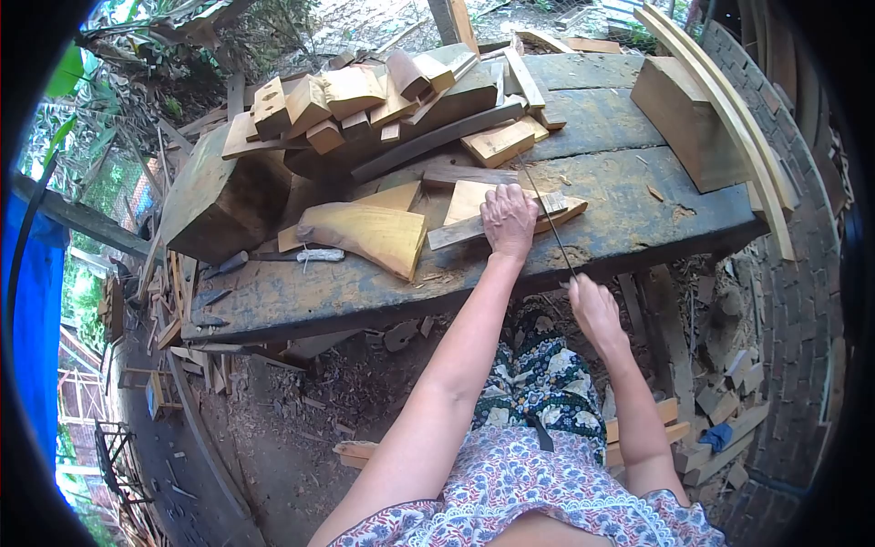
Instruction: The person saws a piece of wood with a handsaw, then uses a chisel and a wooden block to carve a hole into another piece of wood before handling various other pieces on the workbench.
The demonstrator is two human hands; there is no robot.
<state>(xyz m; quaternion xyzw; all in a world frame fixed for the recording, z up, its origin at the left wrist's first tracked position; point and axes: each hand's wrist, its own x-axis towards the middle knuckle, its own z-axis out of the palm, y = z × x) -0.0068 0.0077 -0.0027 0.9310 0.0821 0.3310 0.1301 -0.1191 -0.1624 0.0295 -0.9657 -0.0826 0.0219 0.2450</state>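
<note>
My left hand (509, 219) is closed over a narrow grey-brown wooden strip (458, 233), pressing it down on the workbench near its front edge. Under and behind the strip lies a paler wood piece (467, 199). In my right hand (594, 310), at the bench's front edge, is a thin, long saw (553, 219), seen nearly edge-on. Its blade runs away from me across the wood, just right of my left hand; the grip is hidden in my fingers. A curved yellowish wood block (369, 232) sits left of my left hand.
On the dark, worn workbench (602, 164), offcuts (355, 91) are piled at the back left. A large block (688, 123) with long slats (729, 100) leaning on it stands at the right. A chisel-like tool with a pale handle (321, 255) lies front left. Scraps litter the ground.
</note>
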